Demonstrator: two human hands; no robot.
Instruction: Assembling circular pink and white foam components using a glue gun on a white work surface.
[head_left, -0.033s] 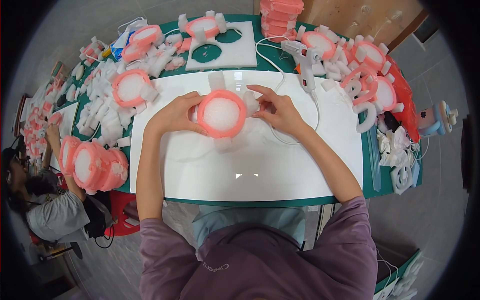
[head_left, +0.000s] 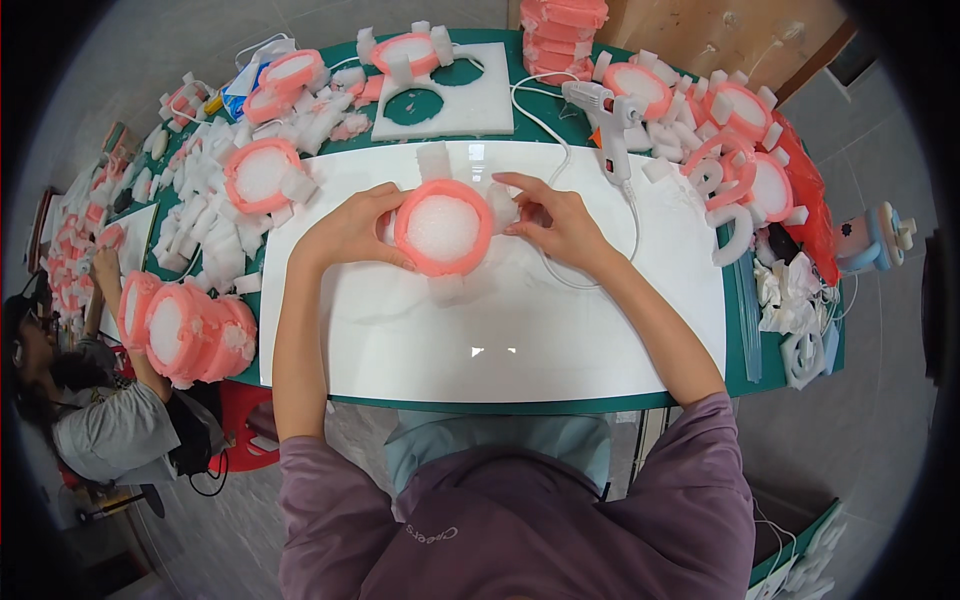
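Head view, items listed from largest to smallest.

1. Tabletop [head_left: 745, 375]: green, showing as a border round the board and under the clutter at far and left.
2. White board [head_left: 520, 330]: broad, glossy, lying on the tabletop near the person; both forearms reach over it from the near edge.
3. Foam sheet [head_left: 440, 110]: white, flat, at the far middle, with round holes cut out of it; one pink-rimmed disc sits on its far edge.
4. Stack of discs [head_left: 190, 335]: pink and white, lying on its side at the near left edge of the tabletop.
5. Foam disc [head_left: 443, 228]: pink rim, white centre, white foam tabs sticking out round it; it rests on the far middle of the board, between the two hands.
6. Left hand [head_left: 350, 230]: fingers curled against the disc's left rim, gripping it.
7. Right hand [head_left: 555, 222]: fingers pinched on a white tab at the disc's right side.
8. Glue gun [head_left: 605, 110]: white, lying at the far right of the board, nozzle toward the near side, its white cord looping across the board.
9. Foam scraps [head_left: 215, 215]: white offcuts heaped left of the board, among further pink-rimmed discs.
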